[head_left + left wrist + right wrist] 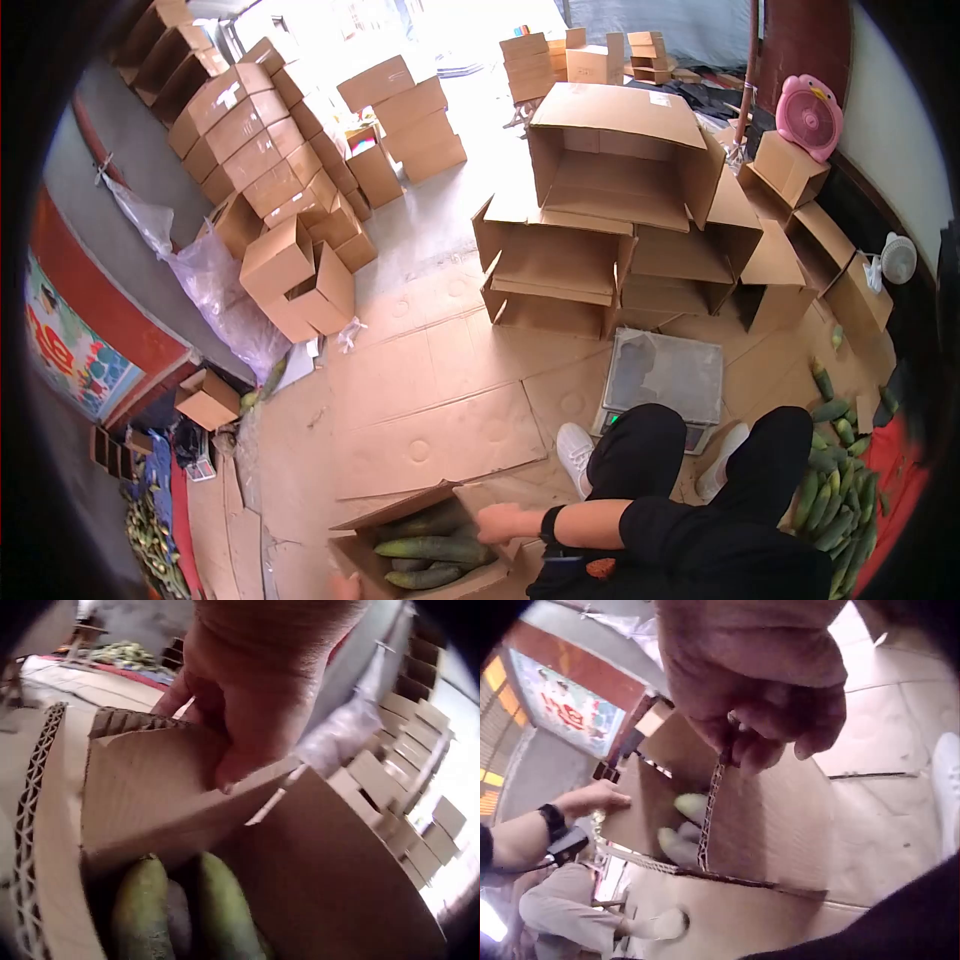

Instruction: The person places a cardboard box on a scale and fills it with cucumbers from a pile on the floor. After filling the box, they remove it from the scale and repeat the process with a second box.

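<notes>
Head view, closest in: bends over a cardboard box (460,583) at the bottom edge, packed with long green cucumbers (432,548) lying lengthwise. Reaches in from the right with the right hand (500,522), set on the box's right rim, just beside the cucumbers' ends. From the right wrist, pinches the corrugated edge of that box between thumb and curled fingertips, with the cucumbers lower down and just past the edge.

Takes the opposite side with the left hand (255,697). From the left wrist, grips a folded flap (150,787), fingers curled over its top edge and thumb pressed on its face. Two cucumbers directly beneath the flap, close under the hand but untouched.

A little farther out: white shoes (573,452) planted on flattened cardboard sheets (430,400). Between and just beyond the shoes: a weighing scale (662,375). Off to the right: a cucumber pile (835,485) on the floor, well apart from both hands.

Beyond the scale: open empty cartons (590,200), heaped on their sides. Along the left wall: clear plastic sheeting (215,285) and stacked closed cartons (250,150). Farthest right: a pink fan (808,115).
</notes>
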Tool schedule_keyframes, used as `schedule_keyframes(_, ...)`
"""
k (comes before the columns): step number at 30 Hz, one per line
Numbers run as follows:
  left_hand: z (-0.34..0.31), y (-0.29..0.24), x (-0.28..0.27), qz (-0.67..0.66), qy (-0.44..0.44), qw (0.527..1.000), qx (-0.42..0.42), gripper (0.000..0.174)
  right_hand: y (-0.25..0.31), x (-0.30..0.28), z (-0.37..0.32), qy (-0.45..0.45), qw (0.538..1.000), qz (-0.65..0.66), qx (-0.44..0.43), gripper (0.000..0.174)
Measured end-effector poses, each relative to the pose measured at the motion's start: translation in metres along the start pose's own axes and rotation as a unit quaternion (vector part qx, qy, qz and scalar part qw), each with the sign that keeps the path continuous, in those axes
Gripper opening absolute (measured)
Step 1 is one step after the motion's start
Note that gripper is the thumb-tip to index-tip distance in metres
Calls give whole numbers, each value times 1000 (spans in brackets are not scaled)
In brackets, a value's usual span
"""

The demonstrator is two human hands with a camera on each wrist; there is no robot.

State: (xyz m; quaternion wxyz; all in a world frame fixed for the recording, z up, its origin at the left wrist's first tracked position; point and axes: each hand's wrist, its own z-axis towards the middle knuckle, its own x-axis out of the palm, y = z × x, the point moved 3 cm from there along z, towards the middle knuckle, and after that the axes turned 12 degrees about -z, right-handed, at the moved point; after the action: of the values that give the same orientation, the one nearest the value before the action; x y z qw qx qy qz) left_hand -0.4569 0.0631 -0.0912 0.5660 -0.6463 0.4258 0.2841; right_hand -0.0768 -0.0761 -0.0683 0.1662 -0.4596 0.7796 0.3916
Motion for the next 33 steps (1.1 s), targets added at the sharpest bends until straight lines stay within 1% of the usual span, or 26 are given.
schedule_keyframes(1, -19, -6, -7, -138, 7, 990, -5, 47, -1, -3, 1, 6, 1000, -4, 2, 22)
schedule_keyframes(2, -20, -4, -5, -140, 10, 990, -12, 47, -2, -7, -1, 29, 999, 39, 7, 23)
schedule_keyframes(3, -18, -5, -4, 31, -28, 998, 35, 53, -2, -8, -2, 52, 995, 82, 13, 24)
schedule_keyframes(4, -14, -7, -1, 201, -65, 974, 86, 60, -6, -9, 4, 45, 995, 87, 1, 29)
schedule_keyframes(5, -6, -6, 3, 199, -63, 974, 88, 60, -11, -7, 12, 45, 995, 87, 5, 29)
schedule_keyframes(6, -3, -6, 5, 191, -64, 976, 86, 60, -15, -15, 16, -76, 996, 43, -4, 28)
schedule_keyframes(7, 1, -8, 9, 182, -66, 977, 84, 60, -19, -22, 15, -197, 980, -5, -12, 28)
schedule_keyframes(8, 4, -11, 13, 174, -69, 979, 82, 60, -28, -25, 16, -200, 980, -5, -7, 28)
schedule_keyframes(10, 13, -18, 18, 161, -73, 981, 80, 59, -45, -56, 3, -210, 976, 52, -35, 25)
schedule_keyframes(12, 19, -24, 22, 150, -76, 983, 78, 59, -65, -87, -15, -244, 966, 59, -61, 24)
schedule_keyframes(14, 24, -31, 23, 142, -80, 984, 75, 58, -84, -124, -50, -302, 951, 38, -45, 22)
schedule_keyframes(16, 28, -42, 23, 131, -89, 985, 72, 58, -110, -153, -93, -386, 920, 52, -51, 20)
schedule_keyframes(18, 33, -54, 22, 119, -102, 985, 68, 58, -136, -170, -141, -430, 899, 72, -41, 18)
schedule_keyframes(19, 35, -60, 21, 113, -108, 985, 65, 58, -151, -173, -161, -434, 898, 77, -8, 18)
schedule_keyframes(20, 36, -65, 22, 107, -114, 986, 61, 57, -169, -172, -179, -437, 896, 81, 25, 18)
schedule_keyframes(22, 36, -77, 25, 95, -124, 986, 54, 57, -214, -158, -203, -441, 890, 100, 63, 19)
schedule_keyframes(24, 36, -88, 31, 81, -133, 987, 44, 57, -258, -137, -225, -447, 880, 104, 120, 18)
schedule_keyframes(26, 33, -99, 38, 66, -143, 987, 32, 57, -287, -118, -250, -438, 878, 83, 177, 18)
schedule_keyframes(27, 31, -104, 39, 60, -149, 987, 25, 56, -300, -108, -259, -439, 877, 84, 175, 18)
schedule_keyframes(29, 28, -113, 39, 50, -163, 985, 13, 56, -326, -84, -269, -414, 880, 98, 211, 18)
schedule_keyframes(31, 25, -123, 39, 42, -176, 984, 1, 56, -355, -53, -265, -415, 879, 107, 211, 19)
schedule_keyframes(33, 22, -134, 41, 33, -188, 981, -10, 56, -368, -43, -267, -416, 877, 115, 211, 20)
